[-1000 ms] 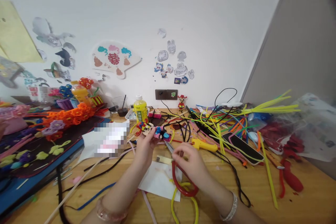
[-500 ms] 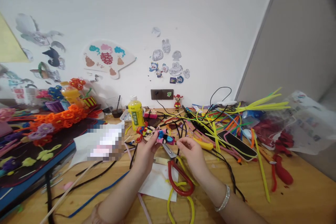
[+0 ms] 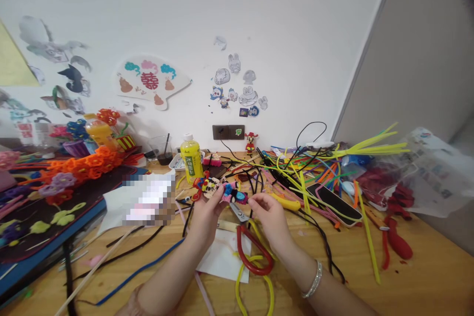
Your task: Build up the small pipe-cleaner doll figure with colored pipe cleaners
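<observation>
A colourful doll figure [image 3: 232, 193], seemingly made of pipe cleaners in pink, blue, black and red, lies sideways above the desk. My left hand [image 3: 207, 212] is closed round its middle, thumb on top. At the figure's right end, my right hand [image 3: 269, 210] has thumb and forefinger pinched together; what they hold there, if anything, is too small to make out. Beneath and between my hands rest red-handled scissors [image 3: 255, 252], blades pointing away from me. A white paper sheet [image 3: 225, 256] and a bent yellow pipe cleaner [image 3: 272, 291] lie under and beside the scissors.
A yellow drink bottle [image 3: 191, 160] stands behind my left hand. Pipe cleaners [image 3: 370, 150] heap up at the back right, near a phone [image 3: 335, 205] and a plastic bag [image 3: 440, 173]. Orange fuzzy flowers [image 3: 83, 173] lie left. A small red-hatted figure [image 3: 251, 144] stands by the wall.
The figure has turned very slightly in my left hand, with more of its blue patch at the right end showing. Both hands stay nearly in place.
</observation>
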`<act>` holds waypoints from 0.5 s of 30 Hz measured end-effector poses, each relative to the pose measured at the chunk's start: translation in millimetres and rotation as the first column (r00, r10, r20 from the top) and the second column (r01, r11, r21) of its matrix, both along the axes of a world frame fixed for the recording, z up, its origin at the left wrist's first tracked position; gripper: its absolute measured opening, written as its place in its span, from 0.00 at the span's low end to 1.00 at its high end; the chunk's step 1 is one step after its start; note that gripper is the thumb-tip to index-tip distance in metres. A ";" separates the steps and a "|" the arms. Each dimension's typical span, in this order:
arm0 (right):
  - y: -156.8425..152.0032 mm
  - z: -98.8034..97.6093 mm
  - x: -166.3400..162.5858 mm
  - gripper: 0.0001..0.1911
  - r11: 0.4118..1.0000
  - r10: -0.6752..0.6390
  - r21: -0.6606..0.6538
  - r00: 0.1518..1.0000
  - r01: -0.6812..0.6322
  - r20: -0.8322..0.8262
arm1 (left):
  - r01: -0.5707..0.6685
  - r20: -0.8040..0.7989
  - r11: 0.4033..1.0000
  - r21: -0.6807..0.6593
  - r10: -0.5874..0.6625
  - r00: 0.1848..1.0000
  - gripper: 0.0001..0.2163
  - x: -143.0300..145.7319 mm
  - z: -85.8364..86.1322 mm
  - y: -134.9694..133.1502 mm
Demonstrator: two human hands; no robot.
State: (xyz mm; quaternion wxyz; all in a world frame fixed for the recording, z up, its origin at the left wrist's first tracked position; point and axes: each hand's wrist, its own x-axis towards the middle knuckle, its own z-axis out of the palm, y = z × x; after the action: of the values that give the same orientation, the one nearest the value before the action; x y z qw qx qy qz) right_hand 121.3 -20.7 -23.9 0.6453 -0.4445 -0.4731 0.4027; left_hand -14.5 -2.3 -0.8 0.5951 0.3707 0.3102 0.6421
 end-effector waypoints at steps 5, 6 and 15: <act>-1.1 1.8 0.1 0.07 1.000 -0.018 -0.005 1.000 0.018 -0.009 | -0.003 -0.012 1.000 0.018 0.003 1.000 0.12 0.8 1.1 -0.8; -1.1 1.7 0.0 0.07 1.000 -0.022 -0.005 1.000 0.022 -0.007 | -0.003 -0.016 1.000 0.020 0.004 1.000 0.12 0.9 1.2 -0.9; -1.9 1.9 0.1 0.07 0.999 -0.032 -0.007 0.999 0.032 0.013 | 0.019 -0.021 0.999 0.028 -0.019 1.000 0.11 0.2 1.6 -2.0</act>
State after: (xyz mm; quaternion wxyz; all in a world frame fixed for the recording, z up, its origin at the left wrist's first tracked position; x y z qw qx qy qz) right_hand 121.4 -22.6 -22.0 0.6470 -0.4569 -0.4687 0.3911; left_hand -14.3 -4.4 0.8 0.5926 0.3885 0.3040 0.6367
